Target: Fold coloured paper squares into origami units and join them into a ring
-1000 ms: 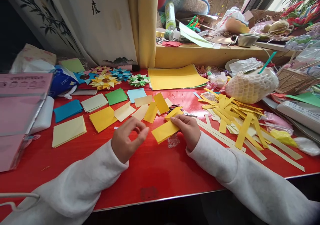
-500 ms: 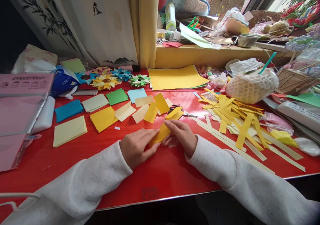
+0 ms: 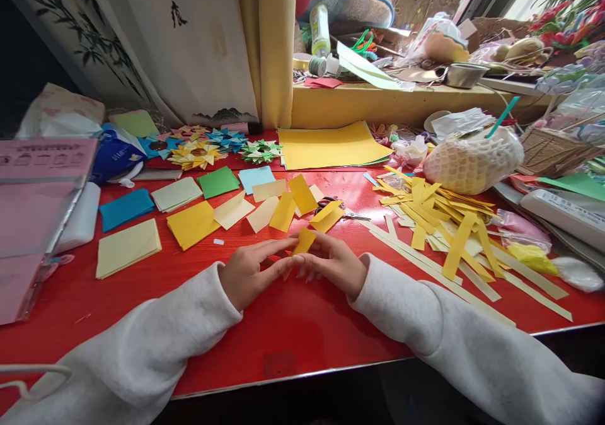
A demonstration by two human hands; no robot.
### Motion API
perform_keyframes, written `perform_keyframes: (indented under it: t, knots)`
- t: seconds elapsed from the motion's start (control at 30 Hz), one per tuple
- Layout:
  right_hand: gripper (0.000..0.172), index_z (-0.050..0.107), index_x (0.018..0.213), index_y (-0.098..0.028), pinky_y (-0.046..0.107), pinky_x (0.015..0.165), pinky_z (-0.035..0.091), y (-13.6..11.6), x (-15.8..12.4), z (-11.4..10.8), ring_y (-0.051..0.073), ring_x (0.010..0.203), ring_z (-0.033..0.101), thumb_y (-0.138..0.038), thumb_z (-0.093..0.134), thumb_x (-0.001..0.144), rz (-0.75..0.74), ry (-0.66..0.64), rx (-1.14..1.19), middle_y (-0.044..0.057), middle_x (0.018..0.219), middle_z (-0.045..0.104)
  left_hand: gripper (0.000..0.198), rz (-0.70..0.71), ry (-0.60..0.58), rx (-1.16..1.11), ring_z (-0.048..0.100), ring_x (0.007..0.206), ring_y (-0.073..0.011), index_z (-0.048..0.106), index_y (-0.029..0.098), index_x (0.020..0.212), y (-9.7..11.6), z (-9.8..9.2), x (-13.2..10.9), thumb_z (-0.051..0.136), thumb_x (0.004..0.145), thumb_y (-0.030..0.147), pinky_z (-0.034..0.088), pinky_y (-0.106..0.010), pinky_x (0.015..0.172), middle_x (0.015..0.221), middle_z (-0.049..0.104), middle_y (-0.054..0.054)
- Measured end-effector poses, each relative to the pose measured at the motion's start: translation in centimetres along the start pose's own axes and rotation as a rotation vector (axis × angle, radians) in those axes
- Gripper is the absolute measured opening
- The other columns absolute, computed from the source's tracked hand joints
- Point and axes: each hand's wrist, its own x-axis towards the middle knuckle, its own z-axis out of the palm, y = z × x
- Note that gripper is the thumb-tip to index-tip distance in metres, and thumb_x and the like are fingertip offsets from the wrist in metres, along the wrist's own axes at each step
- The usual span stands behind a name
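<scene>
Between my two hands, above the red table (image 3: 331, 343), is a small yellow paper (image 3: 305, 241). My left hand (image 3: 255, 270) pinches it from the left, thumb pressed near its lower edge. From the right, my right hand (image 3: 333, 264) grips the same paper, its thumb meeting the left thumb. Part of the paper is hidden behind the fingers. Just beyond the hands lie loose yellow cards (image 3: 282, 212) and cream cards (image 3: 263, 214). Scissors (image 3: 352, 214) lie partly under a yellow card (image 3: 327, 215).
Stacks of blue (image 3: 126, 209), green (image 3: 218, 182) and yellow paper (image 3: 193, 224) lie at left. Folded paper stars (image 3: 196, 154) and large yellow sheets (image 3: 331, 145) are at the back. Yellow strips (image 3: 458, 242) and a net-wrapped fruit (image 3: 475, 160) with a straw are at right.
The yellow paper between my hands now shows as a smaller, narrower piece. My hands have drawn together with thumbs touching, and the view has shifted slightly.
</scene>
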Motion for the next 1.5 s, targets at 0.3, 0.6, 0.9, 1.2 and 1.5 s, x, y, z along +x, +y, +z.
perform_keyframes:
  t: [0.3, 0.6, 0.9, 1.2, 1.5]
  knots:
    - [0.030, 0.049, 0.090, -0.016, 0.019, 0.044, 0.043, -0.7, -0.1, 0.0, 0.008, 0.047, 0.053, -0.040, 0.052, 0.071, 0.063, 0.024, 0.009, -0.003, 0.060, 0.053, 0.041, -0.033, -0.053, -0.054, 0.049, 0.105, -0.0207, 0.050, 0.018, 0.112, -0.6, -0.3, 0.4, 0.046, 0.076, 0.037, 0.042, -0.033, 0.088, 0.116, 0.053, -0.005]
    - [0.018, 0.055, 0.084, -0.019, 0.021, 0.041, 0.039, 0.4, -0.2, -0.5, 0.009, 0.047, 0.048, -0.030, 0.044, 0.075, 0.067, 0.155, -0.074, -0.002, 0.061, 0.053, 0.036, -0.027, 0.033, -0.063, 0.055, 0.094, -0.0192, 0.052, 0.017, 0.109, -0.6, -0.1, 0.1, 0.041, 0.080, 0.034, 0.045, -0.029, 0.081, 0.102, 0.061, -0.004]
    - [0.027, 0.058, 0.078, -0.019, 0.026, 0.051, 0.042, 0.7, -0.1, -0.5, 0.016, 0.065, 0.055, -0.041, 0.043, 0.076, 0.015, 0.149, -0.168, 0.002, 0.070, 0.060, 0.029, 0.022, 0.284, 0.210, 0.054, 0.094, -0.0170, 0.055, 0.019, 0.099, -0.8, -0.7, 0.2, 0.035, 0.082, 0.032, 0.043, -0.026, 0.081, 0.100, 0.060, -0.003]
    - [0.028, 0.060, 0.064, -0.019, 0.025, 0.047, 0.038, 0.3, -0.4, -0.2, 0.014, 0.057, 0.053, -0.040, 0.046, 0.075, -0.047, 0.094, -0.356, 0.000, 0.059, 0.058, 0.044, 0.306, 0.305, 0.761, 0.034, 0.117, -0.0234, 0.036, 0.015, 0.120, -4.3, -1.8, 2.0, 0.041, 0.079, 0.027, 0.027, -0.041, 0.098, 0.125, 0.040, -0.011]
    - [0.029, 0.060, 0.068, -0.019, 0.024, 0.047, 0.036, 0.4, -0.3, -0.2, 0.013, 0.055, 0.050, -0.041, 0.043, 0.077, -0.082, 0.086, -0.419, 0.000, 0.059, 0.057, 0.030, 0.353, 0.442, 0.685, 0.043, 0.108, -0.0196, 0.048, 0.015, 0.108, -3.3, -2.0, 1.5, 0.041, 0.079, 0.020, 0.033, -0.035, 0.094, 0.116, 0.049, -0.009]
